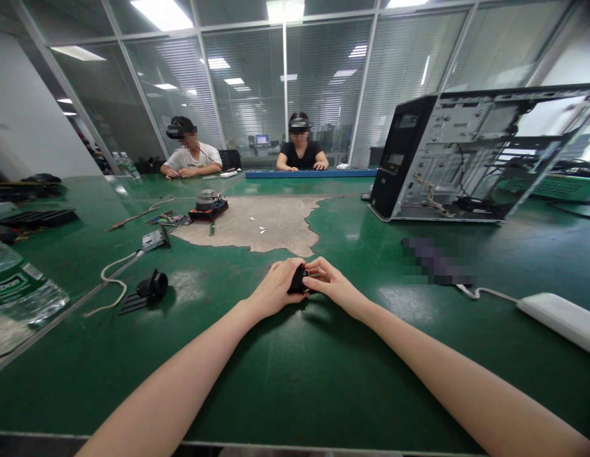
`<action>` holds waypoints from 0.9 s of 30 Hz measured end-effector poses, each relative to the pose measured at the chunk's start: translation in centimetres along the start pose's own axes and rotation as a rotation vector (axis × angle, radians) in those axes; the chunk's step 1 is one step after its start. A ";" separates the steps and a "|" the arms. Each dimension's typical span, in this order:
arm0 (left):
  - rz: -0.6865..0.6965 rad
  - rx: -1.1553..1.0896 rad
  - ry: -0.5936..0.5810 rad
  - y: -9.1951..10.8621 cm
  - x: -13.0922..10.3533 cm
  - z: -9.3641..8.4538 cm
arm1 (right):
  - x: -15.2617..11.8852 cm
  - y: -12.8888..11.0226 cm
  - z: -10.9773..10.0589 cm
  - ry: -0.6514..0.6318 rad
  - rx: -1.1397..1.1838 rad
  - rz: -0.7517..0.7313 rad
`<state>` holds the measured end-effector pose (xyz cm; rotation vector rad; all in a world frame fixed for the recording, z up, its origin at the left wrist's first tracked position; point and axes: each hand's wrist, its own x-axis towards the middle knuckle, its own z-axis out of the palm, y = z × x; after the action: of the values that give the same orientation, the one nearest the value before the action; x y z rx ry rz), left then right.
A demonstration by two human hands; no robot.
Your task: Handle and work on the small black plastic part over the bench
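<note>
A small black part [297, 280] is held between my two hands, just above the green table [352, 381]. My left hand [277, 285] wraps round its left side with the fingers closed over the top. From the right, the thumb and fingers of my right hand [329, 284] pinch its edge. Much of the part is covered by my fingers, so its full shape cannot be made out. To the left, a black round piece with flat slats [152, 287] lies on the table.
An open computer case [438, 158] stands at the right, with a white power strip [561, 320] nearer. A fan and heatsink [208, 204] sit beyond my hands. At the left are a plastic bottle [23, 285] and a metal box with a cable [155, 238]. Two people sit across the table.
</note>
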<state>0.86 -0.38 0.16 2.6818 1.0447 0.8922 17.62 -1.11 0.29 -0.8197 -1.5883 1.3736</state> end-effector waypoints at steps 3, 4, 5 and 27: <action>-0.004 0.001 -0.006 0.0 0.0 0.0 | 0.2 0.4 0.0 0.050 -0.016 0.019; -0.005 0.002 -0.006 0.0 0.0 0.0 | 0.3 0.5 0.0 0.058 -0.030 0.031; -0.005 0.003 -0.005 0.0 0.0 0.0 | 0.4 0.7 -0.1 0.061 -0.045 0.046; -0.005 0.006 -0.007 -0.1 -0.1 0.0 | 0.3 0.6 -0.3 -0.024 -0.040 0.021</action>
<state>0.80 -0.39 0.10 2.6842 1.0542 0.8788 17.76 -0.61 -0.26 -0.8495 -1.6340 1.3752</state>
